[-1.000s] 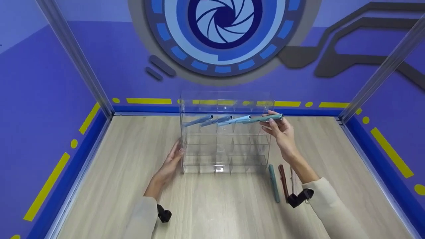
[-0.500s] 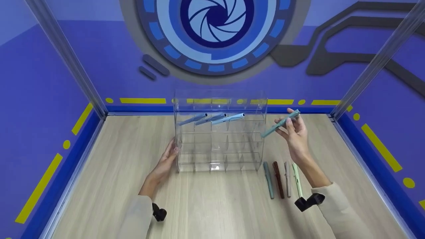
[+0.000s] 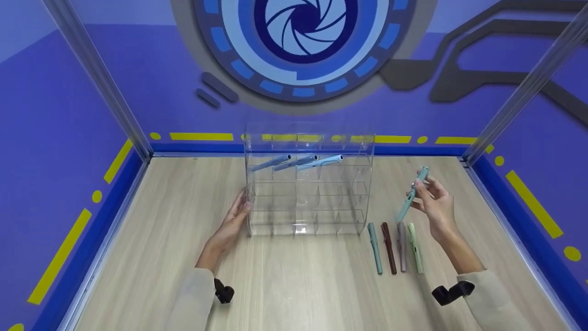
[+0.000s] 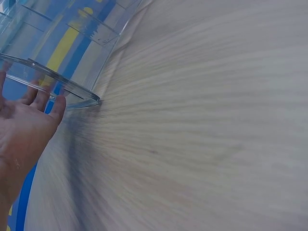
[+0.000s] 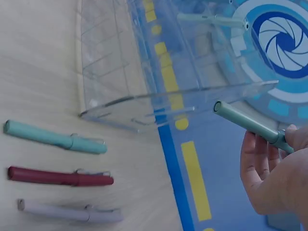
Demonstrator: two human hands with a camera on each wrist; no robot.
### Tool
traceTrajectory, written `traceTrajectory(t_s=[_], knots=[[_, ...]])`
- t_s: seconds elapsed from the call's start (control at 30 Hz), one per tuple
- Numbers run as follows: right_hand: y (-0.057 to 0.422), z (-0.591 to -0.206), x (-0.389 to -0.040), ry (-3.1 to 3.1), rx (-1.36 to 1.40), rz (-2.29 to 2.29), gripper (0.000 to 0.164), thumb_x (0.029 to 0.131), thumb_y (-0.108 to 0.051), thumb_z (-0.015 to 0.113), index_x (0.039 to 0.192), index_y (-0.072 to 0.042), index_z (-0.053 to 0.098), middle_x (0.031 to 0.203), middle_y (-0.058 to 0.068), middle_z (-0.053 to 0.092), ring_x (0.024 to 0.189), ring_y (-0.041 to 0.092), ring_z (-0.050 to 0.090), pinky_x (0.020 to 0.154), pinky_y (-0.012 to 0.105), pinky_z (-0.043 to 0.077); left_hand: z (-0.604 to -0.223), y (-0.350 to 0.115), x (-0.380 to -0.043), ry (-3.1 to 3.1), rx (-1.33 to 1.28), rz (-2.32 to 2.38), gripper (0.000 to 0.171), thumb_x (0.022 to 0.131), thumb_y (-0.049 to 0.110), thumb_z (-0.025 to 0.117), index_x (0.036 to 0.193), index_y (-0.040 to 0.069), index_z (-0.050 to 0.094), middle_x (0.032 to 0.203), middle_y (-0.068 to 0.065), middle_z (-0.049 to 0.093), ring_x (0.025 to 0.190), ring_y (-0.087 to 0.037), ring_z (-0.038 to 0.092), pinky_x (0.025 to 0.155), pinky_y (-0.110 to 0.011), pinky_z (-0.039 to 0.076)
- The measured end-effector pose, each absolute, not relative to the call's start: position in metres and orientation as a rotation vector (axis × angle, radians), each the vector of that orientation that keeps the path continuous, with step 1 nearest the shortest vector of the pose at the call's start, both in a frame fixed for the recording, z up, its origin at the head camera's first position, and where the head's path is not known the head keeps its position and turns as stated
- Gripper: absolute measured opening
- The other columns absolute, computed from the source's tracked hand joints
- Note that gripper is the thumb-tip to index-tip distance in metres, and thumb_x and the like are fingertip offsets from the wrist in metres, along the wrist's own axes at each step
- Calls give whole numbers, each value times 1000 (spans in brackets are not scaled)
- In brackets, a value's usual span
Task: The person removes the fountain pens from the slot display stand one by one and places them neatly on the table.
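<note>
A clear acrylic rack (image 3: 308,202) with several tiers of compartments stands upright on the table. My left hand (image 3: 229,225) touches its left side, the fingers (image 4: 41,98) extended against the panel edge. Three blue pens, a medium blue one (image 3: 270,163), a darker one (image 3: 294,163) and a light blue one (image 3: 321,162), lie slanted in an upper tier. To the right of the rack, my right hand (image 3: 438,209) pinches a teal pen (image 3: 410,195) between thumb and fingers, raised above the table. In the right wrist view that pen (image 5: 248,120) points its end toward the rack.
On the table right of the rack lie a blue-green pen (image 3: 375,249), a dark red pen (image 3: 389,248), a greyish-lilac pen (image 3: 402,250) and a light green pen (image 3: 416,250), side by side. Blue printed walls (image 3: 161,82) with metal corner posts enclose the table.
My right hand has drawn the teal pen out of the rack's upper tier and moved it right and down, turning it steeper. The left hand has stayed at the rack's side.
</note>
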State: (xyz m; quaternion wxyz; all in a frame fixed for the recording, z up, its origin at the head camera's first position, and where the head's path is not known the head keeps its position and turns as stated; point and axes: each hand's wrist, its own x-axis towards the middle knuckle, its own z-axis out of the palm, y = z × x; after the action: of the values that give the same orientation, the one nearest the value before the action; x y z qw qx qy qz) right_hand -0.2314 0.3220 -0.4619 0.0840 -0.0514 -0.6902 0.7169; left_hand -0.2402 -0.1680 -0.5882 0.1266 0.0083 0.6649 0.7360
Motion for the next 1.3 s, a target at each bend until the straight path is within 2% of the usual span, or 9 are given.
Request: traceTrajectory(t_s=[0.17, 0.33, 0.6, 0.8, 1.0, 1.17, 1.3], knots=[[332, -471, -224, -1943, -314, 2118, 28, 100, -19, 66, 127, -14, 60, 90, -9, 69, 77, 4, 73, 68, 19, 61, -587, -168, -241, 1968, 22, 2121, 73, 107, 50, 47, 165, 36, 6, 175, -2, -4, 161, -28, -7, 129, -57, -5], [343, -482, -214, -1872, -441, 2080, 30, 97, -16, 70, 126, -17, 62, 86, -8, 69, 74, 4, 72, 63, 19, 61, -588, -169, -240, 1979, 13, 2114, 74, 107, 50, 47, 166, 33, 6, 175, -3, -2, 162, -28, -7, 130, -56, -5], [365, -496, -207, -1792, -629, 2080, 32, 92, -18, 78, 122, -15, 65, 82, -8, 72, 69, 5, 74, 60, 21, 61, -588, -170, -239, 1969, 16, 2134, 73, 108, 48, 47, 166, 31, 6, 175, -4, -1, 162, -30, -5, 130, -56, -4], [386, -512, -199, -1862, -680, 2022, 35, 91, -17, 78, 124, -13, 66, 80, -10, 74, 68, 3, 74, 59, 20, 61, -590, -168, -239, 1959, 40, 2147, 71, 108, 46, 46, 166, 31, 7, 175, -5, -2, 161, -31, -5, 130, -56, -4], [404, -527, -196, -1948, -727, 2027, 36, 92, -22, 78, 125, -15, 65, 84, -10, 77, 71, 2, 74, 61, 19, 61, -591, -169, -239, 1954, 4, 2146, 70, 108, 45, 47, 166, 33, 8, 175, -5, 0, 161, -31, -3, 129, -56, -4], [411, -534, -195, -1964, -757, 2016, 29, 91, -23, 79, 118, -19, 68, 81, -12, 76, 69, 1, 73, 59, 19, 60, -590, -168, -239, 1943, 10, 2151, 72, 108, 47, 48, 166, 32, 7, 175, -4, -2, 162, -30, -4, 130, -56, -4], [414, -540, -194, -1978, -688, 2070, 23, 93, -17, 77, 113, -22, 68, 79, -13, 74, 70, 2, 74, 60, 19, 61, -588, -167, -239, 1943, 21, 2143, 73, 108, 47, 46, 166, 32, 5, 175, -2, -2, 162, -27, -5, 131, -53, -3]])
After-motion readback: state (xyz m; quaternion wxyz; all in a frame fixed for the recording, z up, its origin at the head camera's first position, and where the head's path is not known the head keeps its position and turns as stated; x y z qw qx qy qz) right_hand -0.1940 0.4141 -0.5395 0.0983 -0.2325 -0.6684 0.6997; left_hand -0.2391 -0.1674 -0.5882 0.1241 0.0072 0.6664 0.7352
